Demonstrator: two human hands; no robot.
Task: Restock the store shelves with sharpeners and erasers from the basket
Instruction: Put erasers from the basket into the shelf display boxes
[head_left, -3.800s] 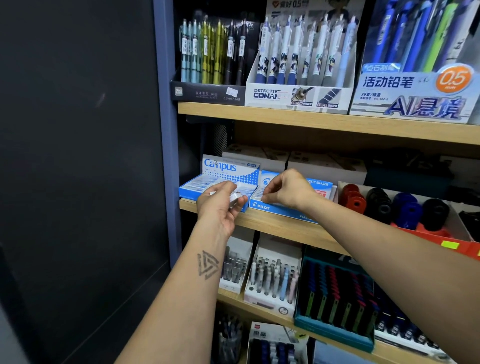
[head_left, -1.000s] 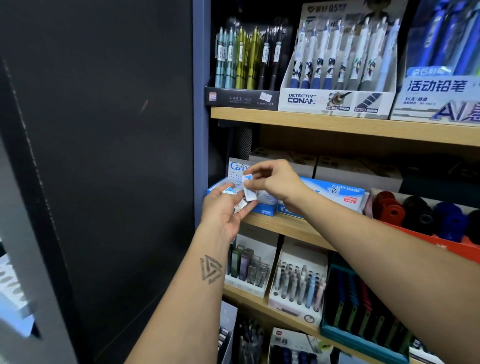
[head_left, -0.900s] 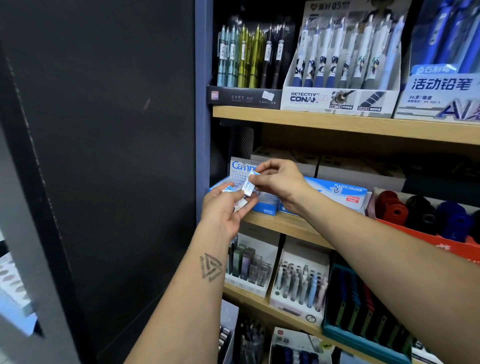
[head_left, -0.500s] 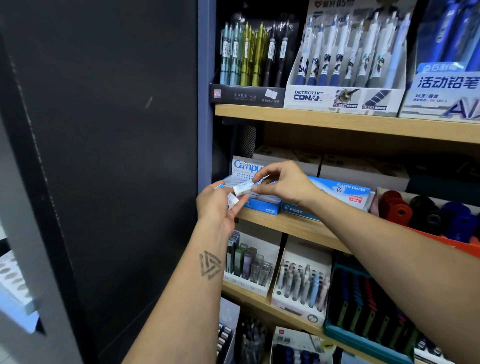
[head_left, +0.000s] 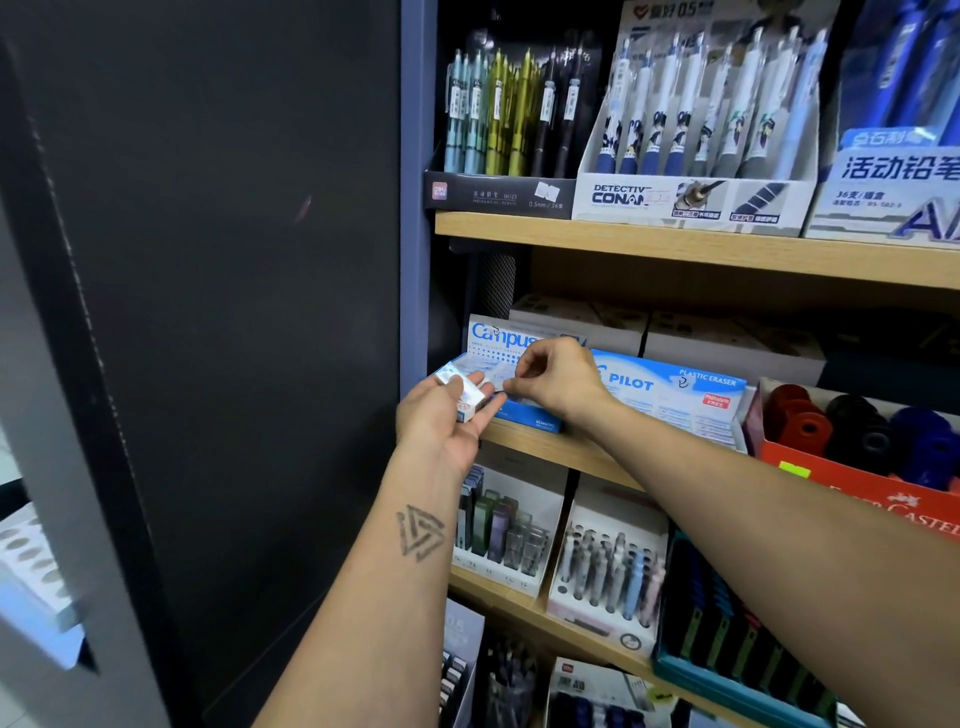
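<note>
Two small wrapped erasers (head_left: 464, 391) lie on the upturned left hand (head_left: 447, 421), thumb laid lightly over them, fingers loosely cupped, not clenched. Right hand (head_left: 558, 382), at 3 o'clock of the left and just beside it, has thumb and forefinger pinched together over the Campus eraser box (head_left: 506, 348); whether anything is between the fingertips cannot be told. Campus eraser box sits at the left end of the middle shelf (head_left: 566, 452), with the Pilot eraser box (head_left: 675, 397) touching it at 3 o'clock and a tray of round sharpeners (head_left: 857, 431) further along at 3 o'clock. Basket: not in view. Step in hand, by judgement: moving erasers one at a time from palm to box. Recommended handling: keep the palm level and close beneath the box front, pinch each eraser by its long sides, seat it flat in line with its neighbours, label outward.
</note>
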